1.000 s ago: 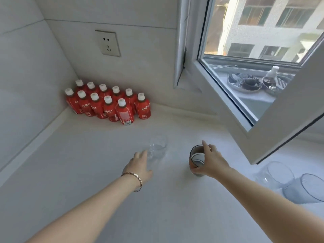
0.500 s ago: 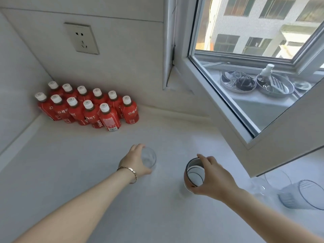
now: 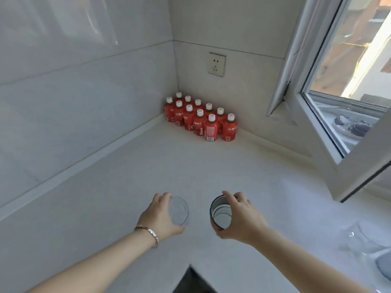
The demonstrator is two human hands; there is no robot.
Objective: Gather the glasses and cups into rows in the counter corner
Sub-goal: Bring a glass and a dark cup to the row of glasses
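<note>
My left hand (image 3: 160, 216), with a bracelet on the wrist, grips a small clear glass (image 3: 179, 210) held above the white counter (image 3: 105, 208). Beside it my right hand (image 3: 241, 218) holds a dark-rimmed cup (image 3: 221, 212) by its side. Both are lifted and tilted toward me, their mouths showing. More clear glasses (image 3: 364, 240) lie at the right edge of the view, partly cut off.
Several red bottles with white caps (image 3: 201, 118) stand in rows in the counter corner. An open window sash (image 3: 338, 132) juts over the counter on the right. A wall socket (image 3: 216, 64) sits above the bottles. The counter's front edge has a dark notch (image 3: 190, 280).
Both hands have lifted the glass and the cup off the counter and drawn them toward me. The view has swung left, bringing the corner to centre.
</note>
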